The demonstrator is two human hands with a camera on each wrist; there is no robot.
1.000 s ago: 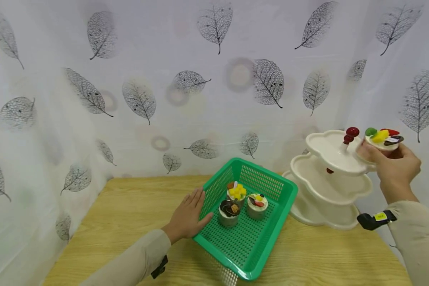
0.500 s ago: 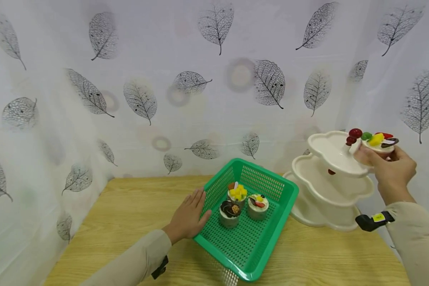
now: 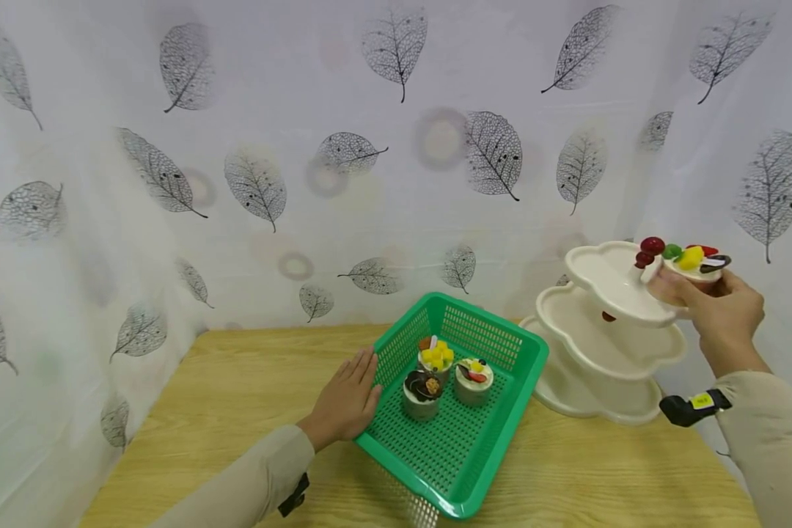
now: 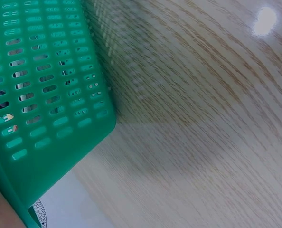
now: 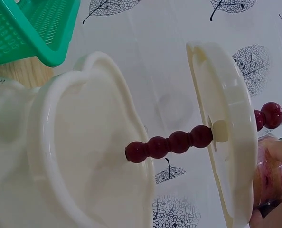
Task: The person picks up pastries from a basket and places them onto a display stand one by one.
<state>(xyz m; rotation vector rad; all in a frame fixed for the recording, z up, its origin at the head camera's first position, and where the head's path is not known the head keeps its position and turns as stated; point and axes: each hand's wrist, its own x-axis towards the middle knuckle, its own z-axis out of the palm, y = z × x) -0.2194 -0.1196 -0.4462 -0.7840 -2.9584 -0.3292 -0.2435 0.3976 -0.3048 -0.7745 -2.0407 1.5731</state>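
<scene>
My right hand (image 3: 729, 312) grips a fruit-topped dessert cup (image 3: 696, 265) at the right side of the top tier of a white three-tier cake stand (image 3: 617, 279). In the right wrist view the cup's pink side (image 5: 269, 178) is right at that tier's upper face, beside the red beaded knob (image 5: 272, 115). My left hand (image 3: 345, 400) rests with straight fingers along the left rim of a green plastic basket (image 3: 512, 425). Inside the basket stand a mango-topped cup (image 3: 438, 357), a chocolate-topped cup (image 3: 422, 400) and a cream-topped cup (image 3: 473, 385).
The basket and stand are side by side on a wooden table (image 3: 251, 374), the stand to the right. A white leaf-print curtain (image 3: 409, 220) hangs behind and around the table. Red beads (image 5: 179, 142) form the post between the stand's upper tiers.
My right hand has moved a little left and down with the dessert cup, closer to the red knob. The left thumb has drawn in toward the other fingers; the basket stays put.
</scene>
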